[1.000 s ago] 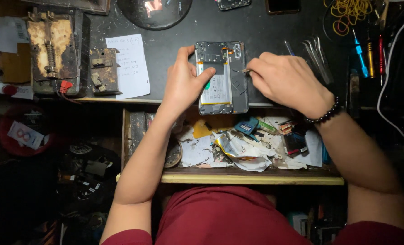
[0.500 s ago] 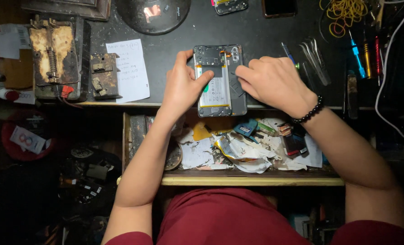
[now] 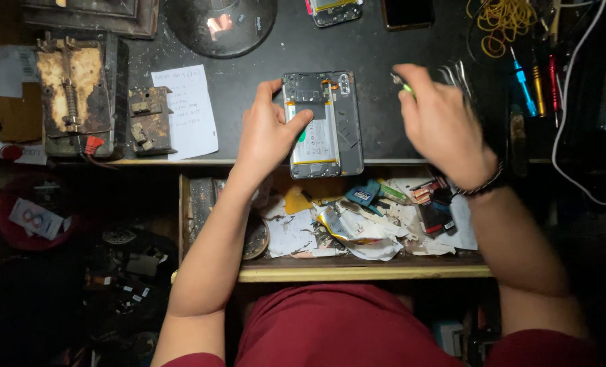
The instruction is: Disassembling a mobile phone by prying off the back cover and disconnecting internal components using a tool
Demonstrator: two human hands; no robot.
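Observation:
An opened grey phone (image 3: 330,129) with its back cover off lies on the dark workbench (image 3: 377,75), its battery and board exposed. My left hand (image 3: 267,136) rests on the phone's left side, thumb pressed across the battery. My right hand (image 3: 439,119) is raised to the right of the phone, apart from it, and pinches a thin green-tipped tool (image 3: 401,83) between its fingertips. A dark bead bracelet sits on that wrist.
An open wooden drawer (image 3: 364,272) full of papers and small parts sits below the bench edge. A white note (image 3: 187,112) and metal clamps (image 3: 78,95) lie left. Tweezers (image 3: 459,71), screwdrivers (image 3: 524,85) and yellow rubber bands (image 3: 503,20) lie right. A round magnifier (image 3: 221,24) stands at the back.
My right hand has lifted off the phone's upper right part and moved right with the tool. My left hand has stayed on the phone.

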